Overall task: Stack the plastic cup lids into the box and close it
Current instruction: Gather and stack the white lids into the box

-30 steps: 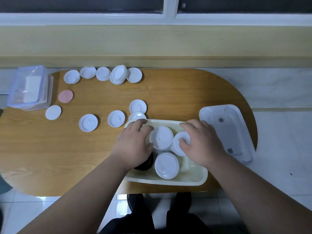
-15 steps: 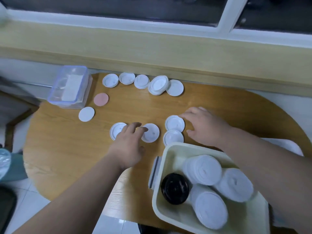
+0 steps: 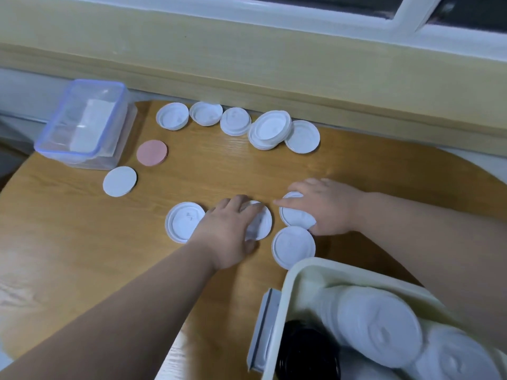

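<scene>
On the oval wooden table (image 3: 82, 242) the left hand (image 3: 227, 229) covers the middle white plastic lid (image 3: 262, 224) of a near group, fingers bent over its far rim and thumb at its near edge, gripping it; the right hand (image 3: 327, 208) sits on the right white plastic lid (image 3: 295, 219), one finger stretched along the far rim and the thumb tucked at the near right side, holding it, though blur softens the fingertips. Just left of the left hand a loose white ringed lid (image 3: 182, 224) lies flat, its right edge under the hand; a fourth white lid (image 3: 293, 246) lies nearer, its near edge hidden behind the rim of the cream rectangular plastic box (image 3: 290, 283) at the near right. The box stands open, a grey latch (image 3: 263, 325) on its left wall; inside lean stacks of white lids (image 3: 381, 335) beside a black round lid (image 3: 307, 355); the right forearm crosses over its far right corner. Along the far edge runs a row of single white lids (image 3: 205, 113) with a small lid stack (image 3: 270, 129) among them, well apart from both hands; at the far left stands a clear rectangular plastic container (image 3: 82, 124) with a bluish rim; near it lie a pink flat disc (image 3: 152, 153) and a white flat disc (image 3: 120, 181); behind the table runs a pale yellow ledge (image 3: 247, 50).
</scene>
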